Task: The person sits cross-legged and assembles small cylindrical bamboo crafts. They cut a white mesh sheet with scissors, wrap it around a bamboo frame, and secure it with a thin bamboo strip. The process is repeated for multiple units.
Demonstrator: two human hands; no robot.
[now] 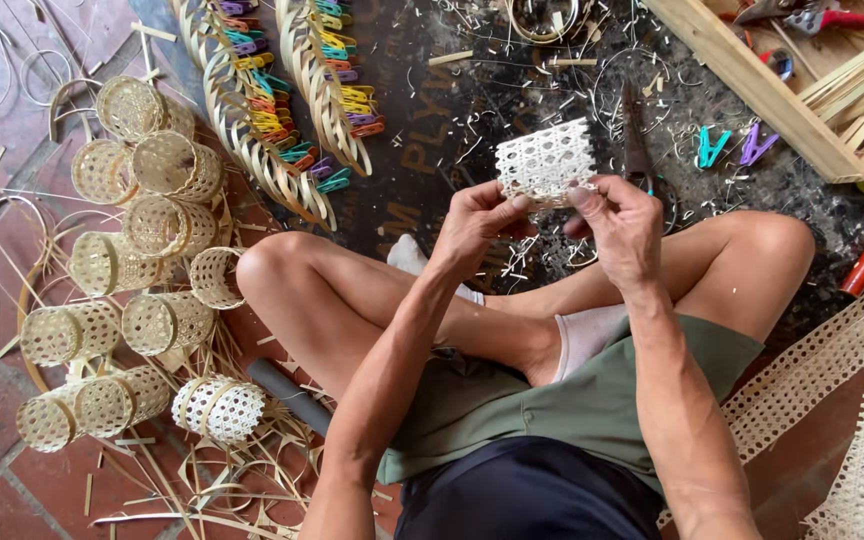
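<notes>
**Woven cane piece pinched between both hands above crossed legs**

Along the left of the frame a heap of small woven cane cylinders (142, 290) lies on the red tile floor (12, 290), with loose cane strips and shavings scattered about them. At the upper middle, bent cane hoops (252, 120) carry rows of coloured clothes pegs (347, 90). Two loose pegs, one teal (712, 147) and one purple (757, 143), lie at the upper right beside a wooden frame (752, 85). A strip of open cane webbing (822, 360) runs down the right edge. Nothing stands between the hands and what they hold.

The person sits cross-legged. The small white woven cane piece (545, 160) sits just above centre of the frame, over the dark mat. The left hand (474, 222) pinches its lower left edge between thumb and fingertips; the right hand (620, 225) pinches its lower right edge in the same closed grip. Most of the piece stands free above both hands.
</notes>
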